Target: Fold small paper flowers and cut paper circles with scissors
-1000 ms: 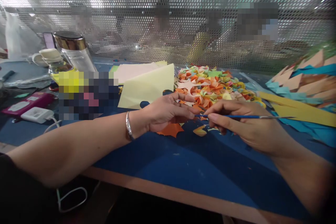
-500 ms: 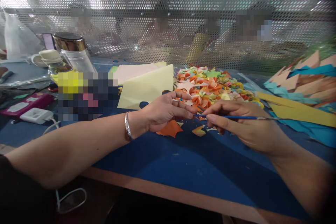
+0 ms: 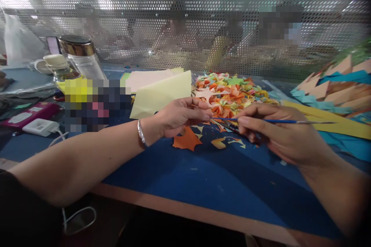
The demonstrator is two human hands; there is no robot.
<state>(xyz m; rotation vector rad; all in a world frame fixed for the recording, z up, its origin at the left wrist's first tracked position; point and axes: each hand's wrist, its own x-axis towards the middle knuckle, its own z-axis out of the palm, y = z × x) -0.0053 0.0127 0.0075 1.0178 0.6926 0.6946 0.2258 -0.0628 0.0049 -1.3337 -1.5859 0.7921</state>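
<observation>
My right hand [image 3: 269, 127] pinches a thin blue paintbrush [image 3: 278, 121] between thumb and fingers, held nearly level. Its slender tapered end points right. The left tip of the blue handle reaches the fingertips of my left hand [image 3: 185, 115], whose thumb and fingers are pinched together; what lies between them is too small to make out. Below my left hand an orange paper offcut [image 3: 187, 141] rests on the blue tabletop. Small yellow paper scraps [image 3: 219, 143] lie just right of it. Behind both hands rises a heap of folded colored paper pieces [image 3: 228, 92].
Sheets of pale yellow paper [image 3: 162, 94] lie behind my left hand. At right are stacked pointed paper pieces [image 3: 333, 88] and a yellow strip [image 3: 348, 123]. Bottles [image 3: 87, 61], a white charger [image 3: 40, 126] and a purple pack [image 3: 31, 115] stand left. A perforated metal screen [image 3: 185, 54] closes the back.
My right hand has shifted right and slightly up with the paintbrush, widening the space between the hands. My left hand has moved slightly left and up, showing more of the orange offcut.
</observation>
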